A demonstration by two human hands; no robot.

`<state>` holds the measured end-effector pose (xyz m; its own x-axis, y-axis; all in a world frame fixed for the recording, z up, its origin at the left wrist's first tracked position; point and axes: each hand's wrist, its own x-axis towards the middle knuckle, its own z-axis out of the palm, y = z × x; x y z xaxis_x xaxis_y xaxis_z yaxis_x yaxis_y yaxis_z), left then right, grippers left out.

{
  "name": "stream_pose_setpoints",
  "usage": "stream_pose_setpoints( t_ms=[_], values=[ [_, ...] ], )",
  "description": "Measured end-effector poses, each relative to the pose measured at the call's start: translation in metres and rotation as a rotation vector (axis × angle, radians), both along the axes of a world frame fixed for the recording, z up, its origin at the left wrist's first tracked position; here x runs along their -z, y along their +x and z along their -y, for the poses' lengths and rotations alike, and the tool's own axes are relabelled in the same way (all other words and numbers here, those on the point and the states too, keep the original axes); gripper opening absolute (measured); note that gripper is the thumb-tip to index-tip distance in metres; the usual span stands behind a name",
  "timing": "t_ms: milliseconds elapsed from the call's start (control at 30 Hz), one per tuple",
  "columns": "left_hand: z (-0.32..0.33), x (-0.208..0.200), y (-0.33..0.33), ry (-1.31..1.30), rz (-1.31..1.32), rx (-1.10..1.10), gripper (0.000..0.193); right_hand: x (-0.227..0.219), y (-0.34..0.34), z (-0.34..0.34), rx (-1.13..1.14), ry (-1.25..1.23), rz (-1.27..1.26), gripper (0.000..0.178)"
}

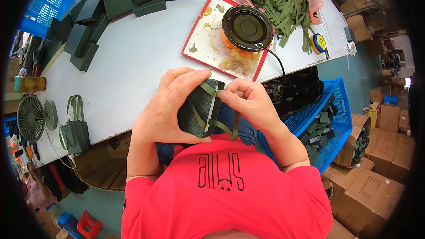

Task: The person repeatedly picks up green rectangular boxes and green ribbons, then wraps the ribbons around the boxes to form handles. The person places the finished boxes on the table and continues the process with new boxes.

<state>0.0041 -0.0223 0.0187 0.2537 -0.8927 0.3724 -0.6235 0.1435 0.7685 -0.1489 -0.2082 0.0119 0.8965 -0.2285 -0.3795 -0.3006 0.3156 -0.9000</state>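
My left hand (166, 106) is wrapped round a small dark green patterned paper bag (191, 117) and holds it tilted over my lap, by the table's near edge. Green ribbon (199, 111) loops across the bag, and a loose length hangs below its right side. At the bag's upper right edge, my right hand (248, 102) pinches the ribbon with thumb and forefinger. Beyond my hands, a round black pot of dark liquid (247, 28) stands on a white tray with a red rim (195, 35). Amber drips cover the pot's side.
Dark green boxes (118, 1) pile up at the far left. Cut green ribbons (279, 0) fill a pink bag at the back. A finished-looking green bag (75, 132) and a fan (31, 118) stand left. A blue crate (338, 124) and cartons (367, 199) are at right.
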Motion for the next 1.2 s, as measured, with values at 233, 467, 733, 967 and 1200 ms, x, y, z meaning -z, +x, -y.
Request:
stream_pose_setpoints(
  t_ms=[233,467,733,967,1200],
  values=[
    [0.000,0.000,-0.001,0.008,0.019,-0.011,0.109,0.001,0.002,-0.002,-0.003,-0.090,-0.018,0.020],
    [-0.001,0.002,-0.005,0.027,0.080,-0.015,0.101,-0.001,0.006,0.001,-0.114,-0.209,-0.123,0.020],
    [-0.001,0.007,-0.006,0.090,0.096,-0.039,0.102,0.030,0.009,0.006,-0.138,-0.029,-0.044,0.022],
    [-0.003,0.012,0.000,0.061,0.042,-0.058,0.104,0.019,0.001,0.012,-0.104,-0.062,0.003,0.036],
    [0.002,0.011,-0.007,0.075,0.136,-0.048,0.102,0.020,0.008,-0.003,-0.067,-0.275,-0.074,0.026]
  ],
)
